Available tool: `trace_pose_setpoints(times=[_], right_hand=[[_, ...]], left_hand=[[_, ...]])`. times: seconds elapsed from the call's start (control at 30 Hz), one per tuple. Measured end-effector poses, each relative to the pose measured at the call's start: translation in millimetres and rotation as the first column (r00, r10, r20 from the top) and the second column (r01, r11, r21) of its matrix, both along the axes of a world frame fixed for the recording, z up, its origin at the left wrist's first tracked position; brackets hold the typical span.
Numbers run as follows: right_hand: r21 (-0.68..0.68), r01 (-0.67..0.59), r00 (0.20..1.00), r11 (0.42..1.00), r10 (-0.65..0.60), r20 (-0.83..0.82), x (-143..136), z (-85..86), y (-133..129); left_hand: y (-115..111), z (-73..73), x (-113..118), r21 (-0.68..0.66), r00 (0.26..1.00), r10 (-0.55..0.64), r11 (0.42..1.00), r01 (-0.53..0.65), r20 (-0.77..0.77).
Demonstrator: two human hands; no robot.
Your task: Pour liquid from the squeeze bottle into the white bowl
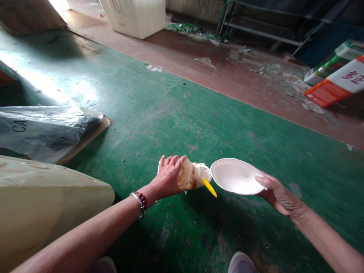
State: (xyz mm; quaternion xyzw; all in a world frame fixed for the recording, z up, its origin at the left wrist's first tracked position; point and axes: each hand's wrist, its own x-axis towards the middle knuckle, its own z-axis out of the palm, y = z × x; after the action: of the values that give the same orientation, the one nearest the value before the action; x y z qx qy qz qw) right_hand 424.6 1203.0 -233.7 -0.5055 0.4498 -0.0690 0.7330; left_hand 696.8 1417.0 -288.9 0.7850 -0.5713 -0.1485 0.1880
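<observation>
My left hand (170, 176) is wrapped over a soft-looking white bundle (187, 176) smeared with brown; I cannot tell exactly what it is. From its right end a yellow plastic utensil handle (209, 187) sticks out and points down. My right hand (277, 191) grips the right rim of a white disposable plate (236, 176), thumb on the inner face. The plate is tilted, and its hollow side shows nothing in it. Its left edge meets or nearly meets the bundle's right end. Both hands are held above the green floor (159, 125).
At left lie a clear plastic-wrapped package (42, 131) and a large cream-coloured container (51, 212). A pale bin (133, 17) stands at the back, and green and orange boxes (335, 85) at the right. Paper scraps (206, 61) litter the reddish strip. My shoe (241, 263) shows below.
</observation>
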Motion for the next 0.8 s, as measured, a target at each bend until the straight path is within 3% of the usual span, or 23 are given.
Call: trace_pose_setpoints(times=[0.8], right_hand=[[-0.06, -0.025, 1.0, 0.998, 0.026, 0.018, 2.9, 20.8, -2.5]], left_hand=[[5.2, 9.3, 5.2, -0.051, 1.0, 0.023, 0.998, -0.024, -0.02]])
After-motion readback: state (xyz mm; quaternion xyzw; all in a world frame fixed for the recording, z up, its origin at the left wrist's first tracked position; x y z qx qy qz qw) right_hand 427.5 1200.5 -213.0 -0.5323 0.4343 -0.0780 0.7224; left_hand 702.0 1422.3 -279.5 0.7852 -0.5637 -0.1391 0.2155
